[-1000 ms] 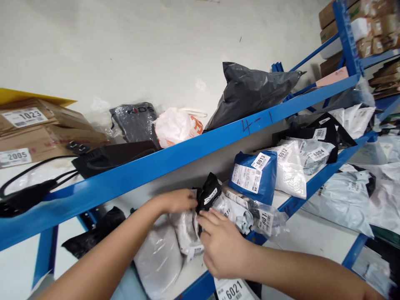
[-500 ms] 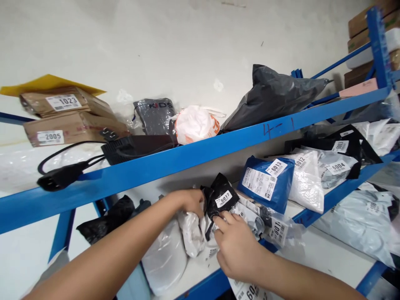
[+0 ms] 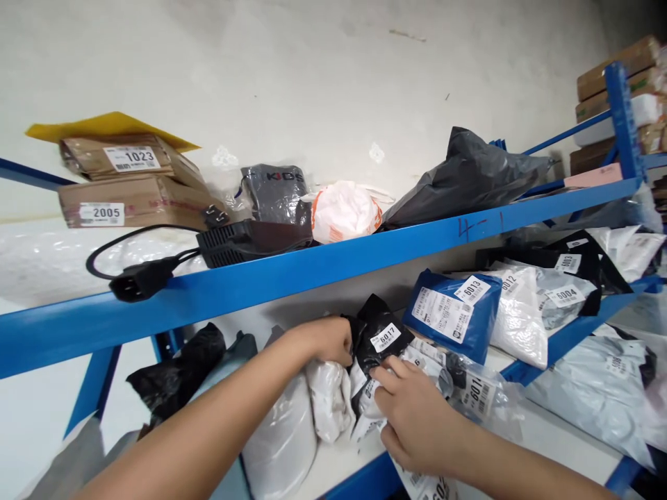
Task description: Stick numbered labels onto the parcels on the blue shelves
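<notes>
Black bag (image 3: pixel 376 323): on the lower shelf (image 3: pixel 333 462), between both hands, number facing out, seemingly for easy reading.
Left hand (image 3: pixel 326 339): fingers curled onto its left edge, apparently grasping it.
Right hand (image 3: pixel 422 410): fingers touching its lower edge; can't tell whether they grip.
Room: blue rail (image 3: pixel 333 274) close above; shelf strip before the white bag (image 3: pixel 329 403).

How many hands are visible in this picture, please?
2: the left hand, just left of the black plastic parcel labelled 6017, and the right hand, at its lower edge. No others show.
</notes>
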